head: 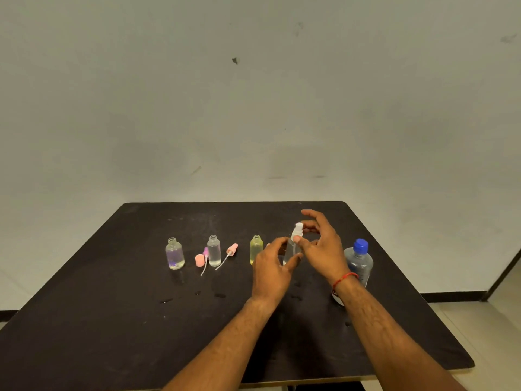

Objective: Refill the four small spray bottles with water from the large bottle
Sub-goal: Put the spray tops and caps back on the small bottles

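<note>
gripping clear spray bottle [291, 248], left hand [272, 268] fingers curled round it, right hand [324, 249] fingers pinching its white spray top [298, 230]

One wide-angle camera, worn on the person's head, looks forward and slightly down across the black table [98, 320] toward the pale wall [253, 108], which fills the upper half. The left hand [272, 266] and right hand [321, 249] sit close, just right of centre, low in view.
</note>
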